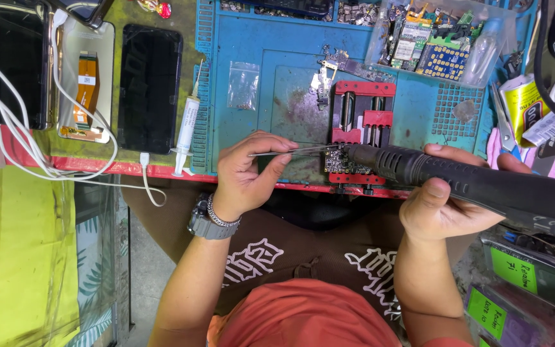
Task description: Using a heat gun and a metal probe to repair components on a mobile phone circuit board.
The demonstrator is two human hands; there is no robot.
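Far left of the left grip, white cables (14, 128) loop over dark phones (149, 87) and a screen panel with an orange flex strip (86, 83), all lying on a green mat. Closer in, just left of and above that grip, a white syringe (187, 125) lies at the edge of the blue repair mat (290, 45), and a small clear bag (243, 83) sits above the grip on the mat.

The left hand (248, 173), with a metal watch and chain bracelet at the wrist, has its grip pinched shut on thin metal tweezers (290, 151), thumb and fingers curled round the near end. The tweezer tips reach rightward to a small circuit board (340, 160), which lies between the two grips, clamped in a red board holder (362, 119) at the near edge of the surface.

The right hand (448, 202) has its grip wrapped closed around the black handle of a hot-air gun (470, 183), thumb on top. The nozzle points left and hangs just over the circuit board, near the tweezer tips; whether it touches cannot be told.

Above the right grip, a clear tray of loose circuit boards (428, 45) stands at the back. To its right lie scissors (502, 125) and a yellow tube (525, 106); below it, clear cases with green labels (515, 270).
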